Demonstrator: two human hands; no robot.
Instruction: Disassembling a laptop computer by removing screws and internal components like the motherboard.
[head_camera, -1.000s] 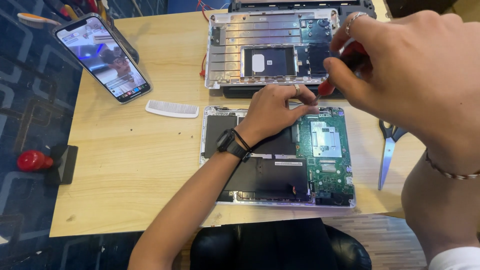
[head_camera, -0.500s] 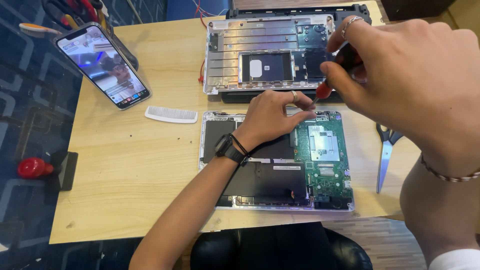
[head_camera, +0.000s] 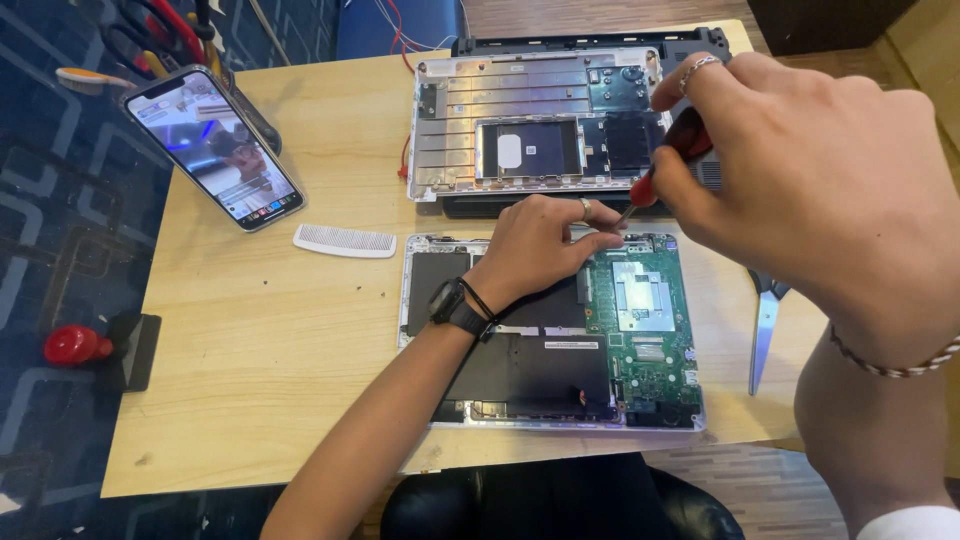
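An opened laptop base lies on the wooden table, showing a black battery and a green circuit board. My left hand, with a black watch on the wrist, rests on the upper part of the base, fingers pinched near the board's top edge. My right hand grips a red-handled screwdriver whose tip points down at that same top edge, right beside my left fingertips. The removed silver bottom cover lies behind the base.
A phone leans upright at the back left with its screen lit. A white comb lies left of the base. Scissors lie at the right edge. A red-knobbed tool sits on the dark floor at left.
The view has shifted slightly. My right hand with the screwdriver has kept its place over the board's top edge, and my left hand has stayed on the base.
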